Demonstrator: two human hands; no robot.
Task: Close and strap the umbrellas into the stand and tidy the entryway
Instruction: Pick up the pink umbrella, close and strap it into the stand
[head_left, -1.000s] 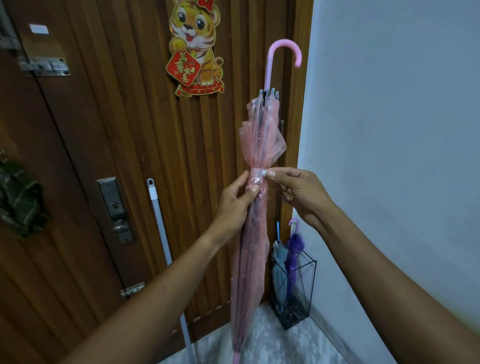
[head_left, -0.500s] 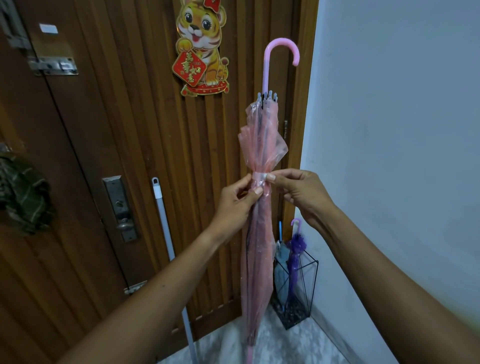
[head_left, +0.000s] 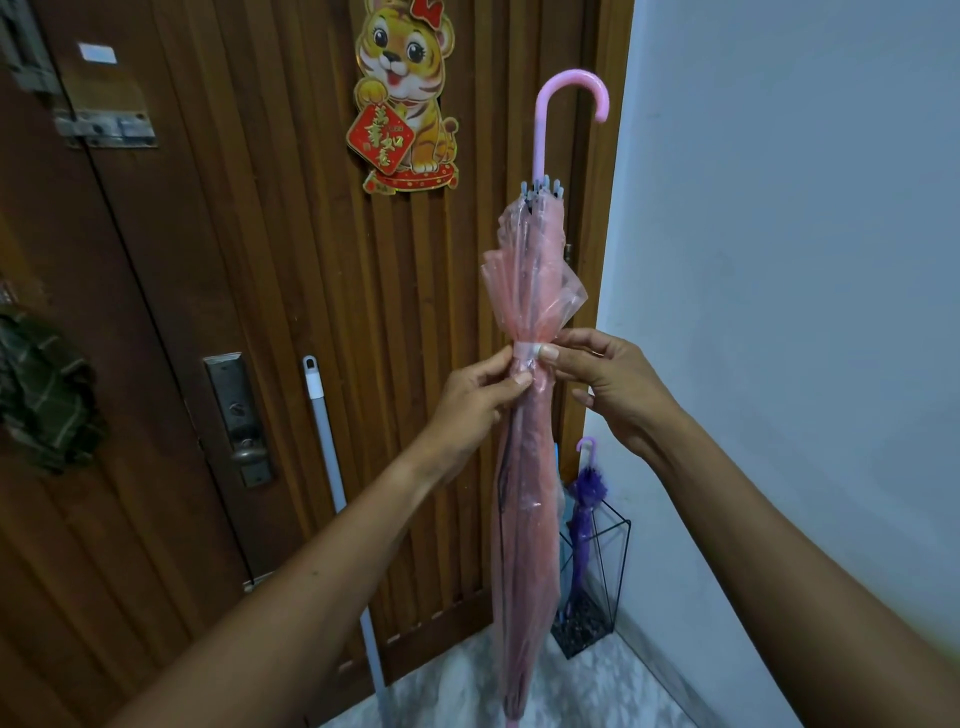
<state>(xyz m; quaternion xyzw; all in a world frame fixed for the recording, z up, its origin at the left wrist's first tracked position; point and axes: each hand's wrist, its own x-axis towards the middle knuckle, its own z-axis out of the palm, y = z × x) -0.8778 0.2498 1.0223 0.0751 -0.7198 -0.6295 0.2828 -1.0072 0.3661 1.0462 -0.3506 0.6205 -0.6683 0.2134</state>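
A closed pink see-through umbrella (head_left: 524, 519) stands upright in front of me, its pink hooked handle on top and its tip near the floor. A pale strap (head_left: 527, 352) wraps its folded canopy at mid height. My left hand (head_left: 475, 392) pinches the umbrella just under the strap from the left. My right hand (head_left: 605, 376) holds the strap from the right, thumb pressed on it. In the corner behind stands a black wire umbrella stand (head_left: 610, 587) holding a closed purple umbrella (head_left: 584, 512) and a pale blue one, mostly hidden.
A brown wooden door (head_left: 291, 291) with a tiger decoration (head_left: 408, 96) and a metal lock plate (head_left: 239, 415) fills the left. A white pole (head_left: 332, 483) leans against it. A dark plaid cloth (head_left: 44, 395) hangs at far left. White wall (head_left: 805, 260) on the right; marble floor (head_left: 457, 691) below.
The view shifted slightly and the umbrella sits a little lower and to the right. Both hands stay at the strap; my right thumb now presses on it.
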